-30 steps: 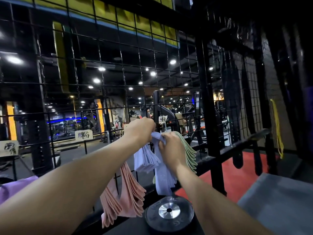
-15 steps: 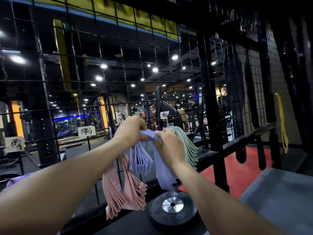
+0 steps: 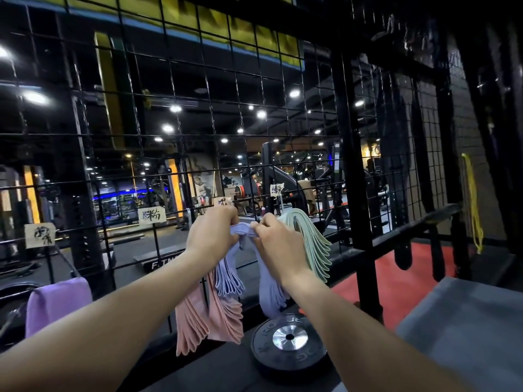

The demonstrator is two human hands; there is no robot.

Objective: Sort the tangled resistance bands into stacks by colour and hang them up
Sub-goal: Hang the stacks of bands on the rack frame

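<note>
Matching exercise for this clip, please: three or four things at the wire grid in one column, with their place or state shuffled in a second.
1. lilac bands
2. pink bands
3. green bands
4. weight plate

a. lying flat below the grid
b. hanging right of the right hand
c. gripped by both hands, left hand included
d. hanging lowest, under the left wrist

Pairs: 1-c, 2-d, 3-b, 4-a

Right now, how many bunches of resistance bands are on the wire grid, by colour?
Pink bunch: 1
Lavender bunch, gripped by left hand and right hand: 1
Pale green bunch: 1
Purple bunch: 1
Total: 4 bunches; single bands overlap too much to count.
</note>
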